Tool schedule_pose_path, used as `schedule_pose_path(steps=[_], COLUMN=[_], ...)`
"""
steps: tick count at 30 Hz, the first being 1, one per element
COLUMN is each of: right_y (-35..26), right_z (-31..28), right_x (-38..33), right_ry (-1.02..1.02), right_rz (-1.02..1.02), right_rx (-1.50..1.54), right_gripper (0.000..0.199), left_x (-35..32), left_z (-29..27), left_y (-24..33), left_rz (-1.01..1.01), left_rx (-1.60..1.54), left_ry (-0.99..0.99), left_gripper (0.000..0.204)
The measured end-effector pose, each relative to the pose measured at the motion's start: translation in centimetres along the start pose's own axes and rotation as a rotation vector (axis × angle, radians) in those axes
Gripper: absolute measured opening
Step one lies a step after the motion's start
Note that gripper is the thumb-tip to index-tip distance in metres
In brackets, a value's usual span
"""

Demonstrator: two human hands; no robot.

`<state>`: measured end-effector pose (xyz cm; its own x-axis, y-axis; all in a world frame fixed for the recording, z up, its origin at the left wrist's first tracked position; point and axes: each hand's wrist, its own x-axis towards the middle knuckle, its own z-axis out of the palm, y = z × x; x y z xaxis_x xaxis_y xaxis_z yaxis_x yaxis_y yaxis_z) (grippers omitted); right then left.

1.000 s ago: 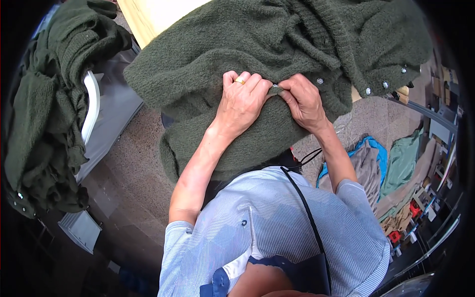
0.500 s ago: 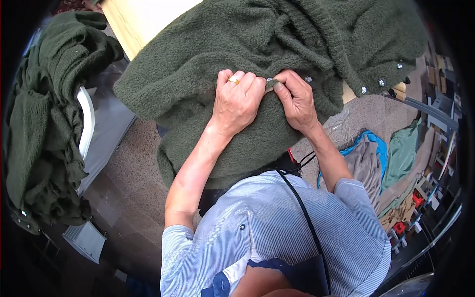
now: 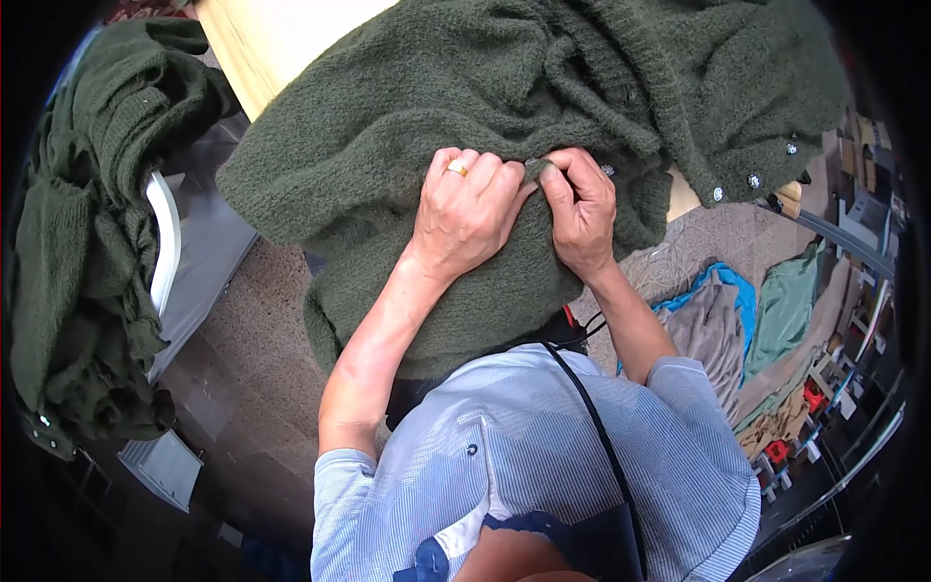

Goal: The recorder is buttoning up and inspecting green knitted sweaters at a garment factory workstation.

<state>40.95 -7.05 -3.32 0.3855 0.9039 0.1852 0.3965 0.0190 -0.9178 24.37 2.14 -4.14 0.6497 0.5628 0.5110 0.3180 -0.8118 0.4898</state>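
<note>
A dark green knitted cardigan (image 3: 378,145) is spread over the table and hangs down over its near edge toward my lap. My left hand (image 3: 467,213), with a ring on one finger, is closed on the edge of the knit. Close beside it, my right hand (image 3: 585,209) pinches the same edge between thumb and fingers. A sparkling button (image 3: 530,163) shows between the two hands, and another button (image 3: 608,170) lies just past my right fingers. Several more such buttons (image 3: 754,181) run along the cardigan's edge at the right. The fingertips of my left hand are hidden.
At the left, more dark green knitwear (image 3: 58,252) is heaped beside a white curved bar (image 3: 165,242). A pale wooden tabletop (image 3: 281,48) shows at the back. On the floor at the right lie grey and blue cloth (image 3: 708,320) and green cloth (image 3: 784,301). A black cord (image 3: 596,417) crosses my shirt.
My two hands have stayed on the knit edge, with the right thumb and fingers shifting slightly around the button. The whole view has moved a little.
</note>
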Motion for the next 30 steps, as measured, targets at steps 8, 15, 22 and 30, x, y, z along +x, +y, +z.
schedule_pose_path(steps=[8,15,22,30], right_y=[0.3,-1.1,-1.7,-1.9], right_z=[0.0,0.8,-0.3,0.3], right_x=[1.4,1.8,0.2,0.1], right_ry=[-0.054,-0.057,-0.122,-0.146], right_rz=[-0.128,-0.163,-0.132,-0.189], right_rx=[-0.056,-0.126,-0.114,-0.147], right_gripper=[0.003,0.009,0.012,0.009], left_x=[1.1,1.7,0.1,-1.3], left_z=[0.0,-1.8,-2.4,-2.4], left_y=[-0.2,-0.8,0.9,0.0], left_rz=[-0.092,-0.055,0.029,0.001], left_rx=[-0.324,-0.323,-0.140,-0.297], left_ry=[0.107,0.210,0.115,0.129], left_gripper=[0.043,0.031,0.041,0.037])
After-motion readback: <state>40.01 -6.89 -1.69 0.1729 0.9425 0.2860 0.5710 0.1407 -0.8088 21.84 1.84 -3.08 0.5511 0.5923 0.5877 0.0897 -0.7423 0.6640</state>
